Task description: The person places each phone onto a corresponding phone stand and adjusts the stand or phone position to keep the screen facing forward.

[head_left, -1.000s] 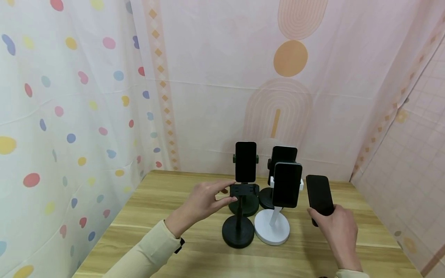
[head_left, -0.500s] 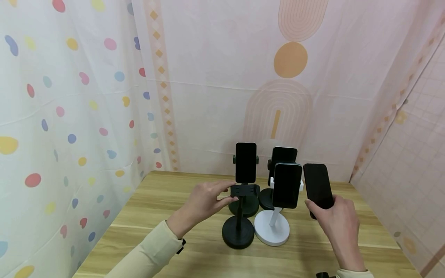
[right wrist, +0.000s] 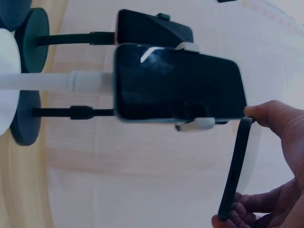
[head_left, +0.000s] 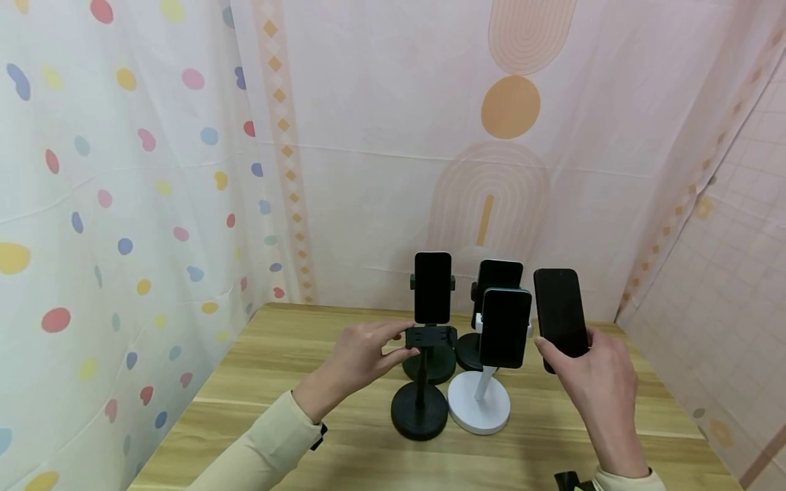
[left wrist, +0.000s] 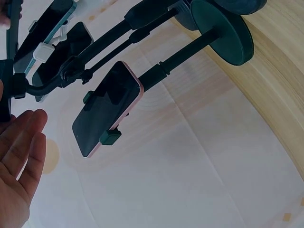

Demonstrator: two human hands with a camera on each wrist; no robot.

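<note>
My left hand [head_left: 362, 351] pinches the left end of the clamp of a black phone stand [head_left: 419, 409], thumb and forefinger on it; no phone sits in that clamp. In the left wrist view several other fingers [left wrist: 21, 147] extend near it. My right hand [head_left: 604, 382] grips a black smartphone [head_left: 560, 310] by its lower part, held upright and slightly tilted above the table. The right wrist view has this phone [right wrist: 235, 166] edge-on between thumb and fingers. To its left, a white phone stand [head_left: 480, 404] carries another phone [head_left: 506, 327].
Behind the black stand, a dark green stand [head_left: 432, 365] holds a phone [head_left: 432, 288]. A further black stand [head_left: 469, 352] with a phone [head_left: 494, 274] is partly hidden behind the white one. All stand on a wooden table [head_left: 307, 334], with patterned curtains [head_left: 381, 204] around it.
My right hand has raised the smartphone and brought it slightly left, to beside the phone on the white stand. My left hand keeps its pinch on the black stand's clamp.
</note>
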